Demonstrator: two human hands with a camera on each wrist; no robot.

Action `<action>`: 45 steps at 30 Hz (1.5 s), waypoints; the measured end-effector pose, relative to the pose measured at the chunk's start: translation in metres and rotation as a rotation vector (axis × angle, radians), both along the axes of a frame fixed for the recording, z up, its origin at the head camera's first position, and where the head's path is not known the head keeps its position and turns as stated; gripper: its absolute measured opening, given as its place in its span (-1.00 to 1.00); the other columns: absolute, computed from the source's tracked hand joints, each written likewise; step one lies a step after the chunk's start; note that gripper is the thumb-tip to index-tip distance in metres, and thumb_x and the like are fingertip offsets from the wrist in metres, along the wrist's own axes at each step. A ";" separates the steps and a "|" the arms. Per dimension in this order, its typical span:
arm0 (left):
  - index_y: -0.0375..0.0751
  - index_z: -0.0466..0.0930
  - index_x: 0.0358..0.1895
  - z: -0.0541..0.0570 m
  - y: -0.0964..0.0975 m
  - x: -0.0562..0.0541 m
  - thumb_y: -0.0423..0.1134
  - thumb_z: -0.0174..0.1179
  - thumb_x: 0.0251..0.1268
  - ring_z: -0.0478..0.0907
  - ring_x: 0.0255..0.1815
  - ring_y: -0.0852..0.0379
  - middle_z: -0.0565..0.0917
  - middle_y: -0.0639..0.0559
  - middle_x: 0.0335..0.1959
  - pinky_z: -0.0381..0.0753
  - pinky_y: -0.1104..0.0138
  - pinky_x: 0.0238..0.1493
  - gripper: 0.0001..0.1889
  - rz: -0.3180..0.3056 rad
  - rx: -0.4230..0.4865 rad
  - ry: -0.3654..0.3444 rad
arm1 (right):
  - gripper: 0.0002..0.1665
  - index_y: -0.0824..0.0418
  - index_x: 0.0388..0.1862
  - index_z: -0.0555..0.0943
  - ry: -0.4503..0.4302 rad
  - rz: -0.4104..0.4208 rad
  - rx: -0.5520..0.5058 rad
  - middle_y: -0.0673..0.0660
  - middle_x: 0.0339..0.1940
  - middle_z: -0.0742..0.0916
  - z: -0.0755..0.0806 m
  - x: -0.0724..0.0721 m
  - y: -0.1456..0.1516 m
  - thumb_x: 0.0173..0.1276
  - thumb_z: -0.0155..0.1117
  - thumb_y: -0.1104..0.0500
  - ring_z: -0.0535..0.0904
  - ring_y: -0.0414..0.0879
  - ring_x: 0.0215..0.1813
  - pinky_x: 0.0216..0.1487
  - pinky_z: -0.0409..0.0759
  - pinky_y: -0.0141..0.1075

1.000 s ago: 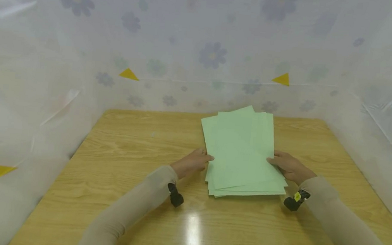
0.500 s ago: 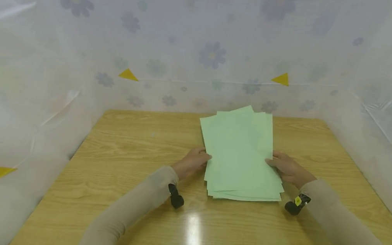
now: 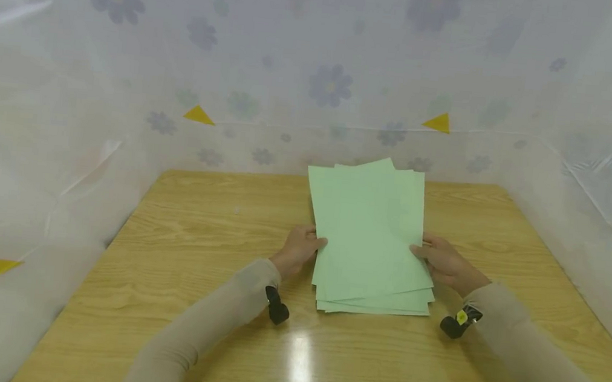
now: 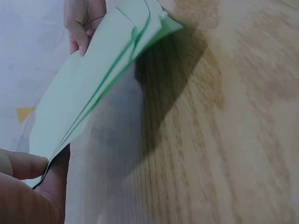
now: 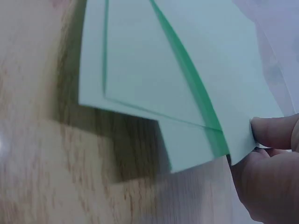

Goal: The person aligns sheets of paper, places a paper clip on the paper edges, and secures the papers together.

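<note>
A loose stack of light green paper sheets [image 3: 370, 239] is held between both hands over the table, its edges fanned out unevenly. The left hand [image 3: 298, 248] pinches the stack's left edge, thumb on top and fingers beneath. On the opposite edge the right hand [image 3: 447, 263] pinches it the same way. Seen from the left wrist, the sheets [image 4: 88, 88] stand off the table surface with gaps between their near edges. In the right wrist view, corners of several sheets [image 5: 154, 70] stick out at different angles, casting a shadow on the wood.
The wooden table [image 3: 200, 218] reaches back to a flower-patterned sheet wall [image 3: 291, 50], with translucent sheeting on both sides. Yellow triangular markers [image 3: 200, 115] are fixed to the wall. Black wrist cameras [image 3: 276, 307] hang under both sleeves.
The stack has shifted slightly left, and its top edge has risen a little. The sheets have slid against each other, the top one's lower right corner now tilting up. Both hands keep their grip.
</note>
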State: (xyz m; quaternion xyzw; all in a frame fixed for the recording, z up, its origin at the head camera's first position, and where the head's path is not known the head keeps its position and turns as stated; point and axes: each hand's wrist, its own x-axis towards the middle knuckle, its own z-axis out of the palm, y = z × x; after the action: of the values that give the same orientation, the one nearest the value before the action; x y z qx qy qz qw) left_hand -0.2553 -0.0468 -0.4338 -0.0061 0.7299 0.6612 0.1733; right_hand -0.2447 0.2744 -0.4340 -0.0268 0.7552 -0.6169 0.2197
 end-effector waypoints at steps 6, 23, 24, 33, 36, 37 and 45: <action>-0.36 0.42 0.26 0.008 -0.002 0.001 -0.37 0.12 0.37 0.51 0.19 -0.08 0.55 -0.25 0.17 0.51 0.18 0.20 -0.59 0.064 -0.025 0.044 | -0.31 0.39 0.52 -0.06 0.091 0.001 0.036 0.40 0.41 0.30 0.002 0.003 -0.005 0.58 -0.11 0.14 0.43 -0.08 0.21 0.10 0.50 -0.37; -0.34 0.50 0.20 0.024 -0.015 -0.008 -0.34 0.11 0.39 0.65 -0.04 0.01 0.66 -0.18 0.00 0.66 0.24 -0.06 -0.64 0.103 -0.033 0.276 | -0.38 0.41 0.37 0.31 0.482 -0.123 0.205 0.43 0.17 0.57 0.031 0.005 -0.023 0.51 0.04 0.03 0.58 -0.37 -0.07 -0.10 0.60 -0.45; -0.33 0.50 0.20 0.026 -0.016 -0.009 -0.34 0.12 0.39 0.65 -0.05 0.00 0.67 -0.18 0.00 0.67 0.24 -0.07 -0.65 0.099 -0.033 0.300 | -0.39 0.41 0.37 0.32 0.504 -0.137 0.207 0.44 0.16 0.58 0.033 0.005 -0.024 0.51 0.05 0.04 0.57 -0.39 -0.08 -0.12 0.60 -0.46; -0.32 0.51 0.20 0.050 -0.020 -0.011 -0.37 0.14 0.37 0.66 -0.03 -0.03 0.66 -0.21 0.02 0.65 0.24 -0.03 -0.64 0.094 -0.039 0.437 | -0.51 0.43 0.30 0.39 0.712 -0.226 0.194 0.45 0.09 0.61 0.047 0.004 -0.035 0.48 0.09 0.20 0.55 -0.50 -0.13 -0.14 0.56 -0.57; -0.31 0.49 0.23 0.059 -0.021 -0.011 -0.36 0.14 0.37 0.67 -0.04 -0.05 0.67 -0.22 0.01 0.66 0.24 -0.04 -0.62 0.103 -0.031 0.460 | -0.54 0.43 0.28 0.41 0.773 -0.239 0.181 0.44 0.09 0.61 0.053 0.004 -0.038 0.47 0.09 0.24 0.54 -0.51 -0.12 -0.13 0.55 -0.60; -0.32 0.48 0.23 0.062 -0.021 -0.011 -0.36 0.14 0.37 0.66 -0.04 -0.06 0.66 -0.23 0.01 0.66 0.24 -0.04 -0.62 0.108 -0.030 0.468 | -0.55 0.43 0.27 0.42 0.796 -0.246 0.168 0.44 0.09 0.61 0.055 0.003 -0.039 0.47 0.09 0.26 0.54 -0.52 -0.11 -0.12 0.54 -0.61; -0.36 0.56 0.10 0.075 -0.025 -0.017 -0.38 0.15 0.35 0.66 -0.04 -0.05 0.67 -0.23 0.00 0.65 0.26 -0.03 -0.71 0.118 -0.030 0.617 | -0.62 0.46 0.17 0.50 0.951 -0.308 0.085 0.33 -0.01 0.68 0.064 -0.001 -0.047 0.40 0.14 0.36 0.62 -0.44 -0.11 -0.11 0.57 -0.58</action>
State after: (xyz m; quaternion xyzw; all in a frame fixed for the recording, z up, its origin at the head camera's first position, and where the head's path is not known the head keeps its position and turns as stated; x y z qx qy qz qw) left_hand -0.2728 -0.0714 -0.3585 0.1499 0.7561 0.6299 -0.0948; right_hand -0.2462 0.2273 -0.3700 -0.1842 0.7915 -0.5305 -0.2413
